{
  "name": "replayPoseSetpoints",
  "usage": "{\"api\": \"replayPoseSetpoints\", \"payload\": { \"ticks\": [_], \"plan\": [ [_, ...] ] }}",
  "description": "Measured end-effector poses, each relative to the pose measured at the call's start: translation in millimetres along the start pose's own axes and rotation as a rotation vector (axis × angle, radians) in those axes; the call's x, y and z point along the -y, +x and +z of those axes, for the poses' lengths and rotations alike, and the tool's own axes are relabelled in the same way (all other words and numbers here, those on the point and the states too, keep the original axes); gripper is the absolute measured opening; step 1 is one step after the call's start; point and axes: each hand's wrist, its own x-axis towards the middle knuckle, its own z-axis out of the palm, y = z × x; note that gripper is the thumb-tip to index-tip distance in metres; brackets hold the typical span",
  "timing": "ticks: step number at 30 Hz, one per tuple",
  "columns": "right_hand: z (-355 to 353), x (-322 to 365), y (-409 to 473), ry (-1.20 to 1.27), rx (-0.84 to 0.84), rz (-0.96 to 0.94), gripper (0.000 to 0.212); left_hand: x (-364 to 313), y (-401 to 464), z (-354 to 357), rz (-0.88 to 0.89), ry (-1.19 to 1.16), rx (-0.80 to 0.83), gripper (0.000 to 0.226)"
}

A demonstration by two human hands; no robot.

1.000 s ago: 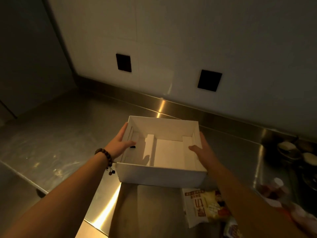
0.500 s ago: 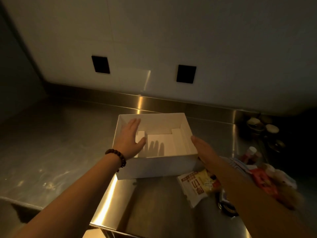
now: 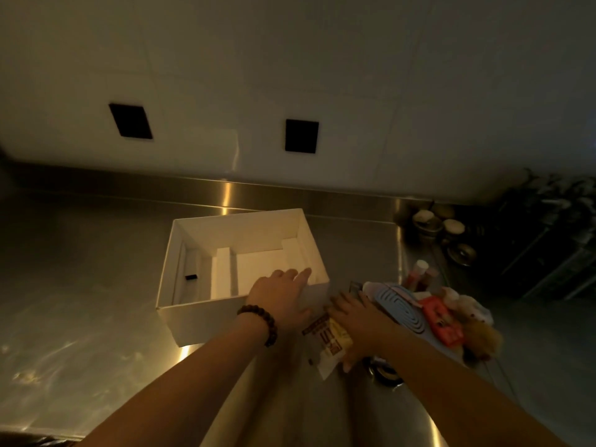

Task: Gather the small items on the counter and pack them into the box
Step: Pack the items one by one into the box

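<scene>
An open white box [image 3: 193, 324] with inner dividers stands on the steel counter [image 3: 80, 285]; a small black item [image 3: 191, 276] lies in its left compartment. My left hand [image 3: 280, 296], with a bead bracelet on the wrist, rests flat on the box's near right corner, fingers spread over the rim. My right hand [image 3: 356, 321] lies just right of the box on a white and yellow snack packet [image 3: 327, 345], fingers over its top and thumb curled at its lower edge. Part of the packet is hidden under the hand.
A heap of small items lies right of my right hand: a blue ribbed pad [image 3: 403, 312], a red-orange packet [image 3: 442, 322], a fluffy brown toy [image 3: 480, 337], small bottles [image 3: 419, 272]. Metal bowls [image 3: 432, 221] and a dark rack [image 3: 548, 240] stand at the back right.
My left hand has moved from inside the box's left part to its near right corner. My right hand has left the box's right side and come down on the snack packet. The view swung right.
</scene>
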Motion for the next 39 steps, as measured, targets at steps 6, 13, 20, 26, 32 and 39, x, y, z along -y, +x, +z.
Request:
{"api": "replayPoseSetpoints", "payload": {
  "ticks": [6,13,20,26,32,39],
  "plan": [
    [5,-1,6,-0.093,-0.076,-0.081,0.093,-1,4,-1,-0.040,-0.012,0.005,0.067],
    [-40,-17,-23,-0.055,-0.184,-0.086,0.073,-4,3,-1,-0.070,-0.056,0.021,0.063],
    [-98,-54,-69,-0.089,-0.311,-0.004,0.073,-8,6,-20,-0.178,-0.567,-0.083,0.066],
    [-141,-32,-48,0.069,-0.555,0.012,0.080,-19,18,-73,-0.257,-1.319,-0.099,0.037],
    [-160,17,14,0.160,-0.582,-0.107,0.092,47,17,-88,-0.457,-1.281,-0.283,0.016],
    [-148,59,108,0.149,-0.456,-0.178,0.086,135,30,-53,-0.607,-1.055,-0.239,0.011]
  ]
}}
